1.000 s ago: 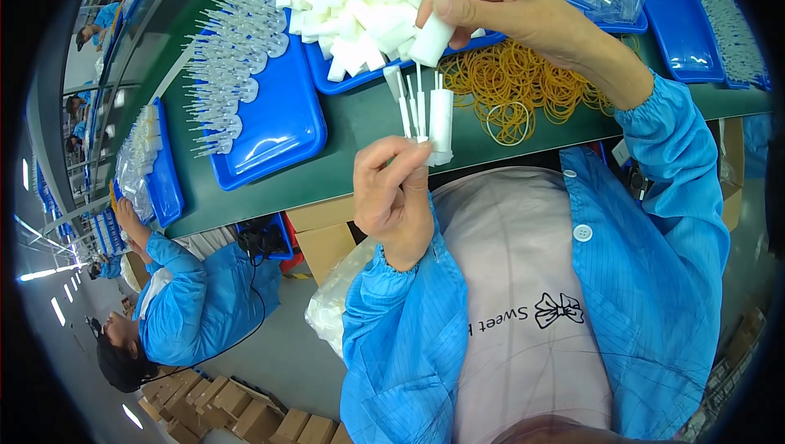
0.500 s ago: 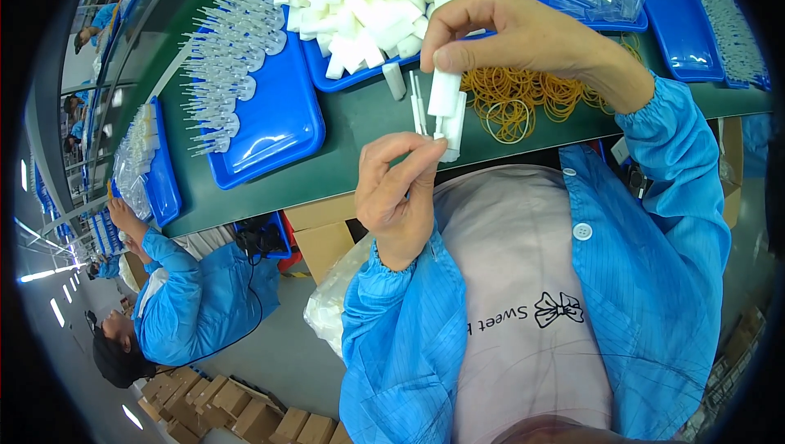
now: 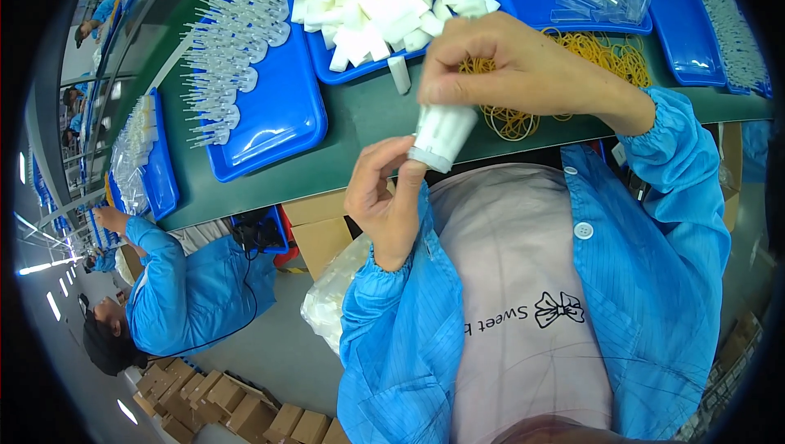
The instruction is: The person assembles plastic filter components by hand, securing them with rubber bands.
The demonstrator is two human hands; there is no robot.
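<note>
Over the table's near edge, my left hand pinches the translucent disc-shaped base of a plastic part between thumb and fingertips. White foam pieces stand bunched together on that base. From above, my right hand closes its fingers round their upper ends, which it hides; it is slightly blurred. Behind, a loose white foam block leans at the front of a blue tray heaped with similar foam blocks. Yellow rubber bands lie in a pile beyond my right wrist.
To the left, a blue tray bears rows of translucent pronged parts. Farther left is another blue tray with bagged parts. Clear plastic pieces fill a tray at the back right. A co-worker in blue sits at the left.
My right hand has gone from holding one foam block over a prong to gripping the bunched foam tops. The prongs seen bare before no longer show. My left hand has shifted slightly left.
</note>
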